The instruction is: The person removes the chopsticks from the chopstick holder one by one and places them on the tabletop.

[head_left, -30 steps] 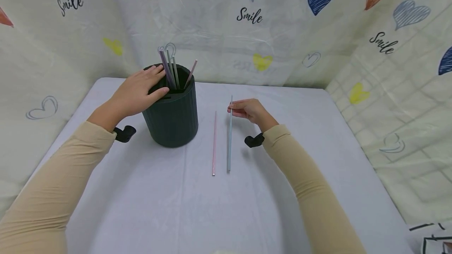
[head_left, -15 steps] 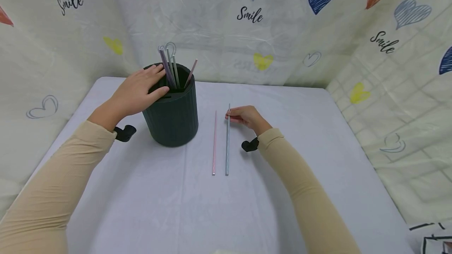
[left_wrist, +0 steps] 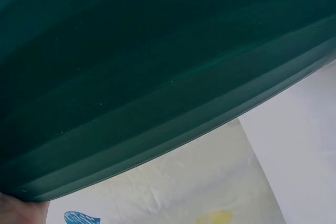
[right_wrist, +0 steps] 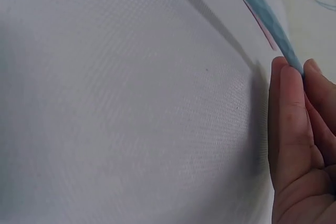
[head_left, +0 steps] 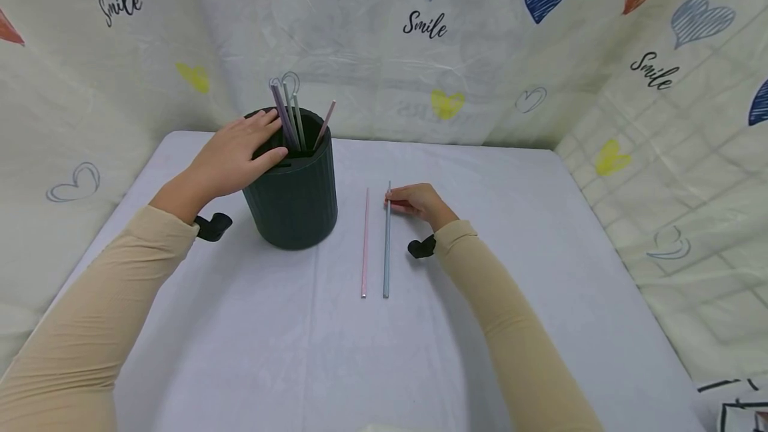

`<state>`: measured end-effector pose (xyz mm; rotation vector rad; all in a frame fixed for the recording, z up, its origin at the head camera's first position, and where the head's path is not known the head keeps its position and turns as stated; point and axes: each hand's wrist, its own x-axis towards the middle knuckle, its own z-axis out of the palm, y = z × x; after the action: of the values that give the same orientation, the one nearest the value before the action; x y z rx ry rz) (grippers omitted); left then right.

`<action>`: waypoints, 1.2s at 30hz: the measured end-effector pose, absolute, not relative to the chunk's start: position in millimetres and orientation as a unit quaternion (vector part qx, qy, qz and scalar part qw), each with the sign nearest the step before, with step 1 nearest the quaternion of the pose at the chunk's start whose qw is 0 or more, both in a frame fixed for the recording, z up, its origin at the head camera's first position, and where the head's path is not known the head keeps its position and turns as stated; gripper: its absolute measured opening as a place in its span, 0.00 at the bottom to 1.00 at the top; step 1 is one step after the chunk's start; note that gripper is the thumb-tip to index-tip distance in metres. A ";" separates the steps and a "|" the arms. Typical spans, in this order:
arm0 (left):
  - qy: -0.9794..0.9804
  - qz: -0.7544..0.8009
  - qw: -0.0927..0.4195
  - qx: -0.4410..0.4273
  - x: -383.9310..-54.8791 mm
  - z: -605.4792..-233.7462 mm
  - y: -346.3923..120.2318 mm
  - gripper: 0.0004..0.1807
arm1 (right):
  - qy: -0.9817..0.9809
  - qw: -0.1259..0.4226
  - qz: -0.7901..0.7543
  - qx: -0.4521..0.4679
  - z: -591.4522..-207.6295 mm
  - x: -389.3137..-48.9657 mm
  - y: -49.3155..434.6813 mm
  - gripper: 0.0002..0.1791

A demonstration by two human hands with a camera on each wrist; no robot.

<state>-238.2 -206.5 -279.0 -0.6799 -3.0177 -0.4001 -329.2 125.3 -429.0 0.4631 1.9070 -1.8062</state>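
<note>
My left hand [head_left: 240, 152] rests on the rim of a dark green ribbed bin [head_left: 291, 209], fingers laid over its top and thumb on the near side. Only a bit of that hand shows in the left wrist view, where the bin wall [left_wrist: 157, 77] fills most of the picture. Several thin sticks [head_left: 287, 115] in purple, pale green and pink stand in the bin. My right hand [head_left: 420, 202] pinches the far end of a thin, shiny blue stick [head_left: 387, 252] between thumb and fingers, low over the white table. Parallel to it on the left lies a pink stick [head_left: 365, 252].
A white cloth covers the table [head_left: 336, 359]. Behind it and along the sides hangs a pale curtain [head_left: 372, 85] printed with hearts and words. The bin stands towards the table's back left.
My right hand has brought the blue stick down, slightly left and nearer, so it now lines up beside the pink one. My left hand and the bin have stayed put.
</note>
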 end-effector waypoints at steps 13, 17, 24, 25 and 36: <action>-0.967 -0.133 0.008 -0.217 -237.3 -279.1 -206.5 0.38 | 0.724 0.208 -0.637 0.161 -433.9 -327.8 123.7 0.15; -0.967 -0.132 0.009 -0.216 -238.5 -279.7 -207.0 0.38 | 0.769 0.191 -0.590 0.153 -428.6 -328.3 124.5 0.12; -0.967 -0.130 0.010 -0.218 -240.8 -281.2 -208.4 0.38 | 0.753 0.165 -0.621 0.144 -397.9 -323.2 121.6 0.16; -0.967 -0.129 0.012 -0.218 -241.3 -281.4 -208.7 0.38 | 0.747 0.163 -0.629 0.143 -392.6 -322.1 120.6 0.17; -0.967 -0.131 0.009 -0.217 -241.0 -280.1 -207.8 0.38 | 0.740 0.124 -0.659 0.055 -351.4 -311.8 112.7 0.18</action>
<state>-241.0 -207.8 -280.1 -0.6793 -3.0209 -0.4095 -311.8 112.7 -351.4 0.1594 2.1570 -1.9206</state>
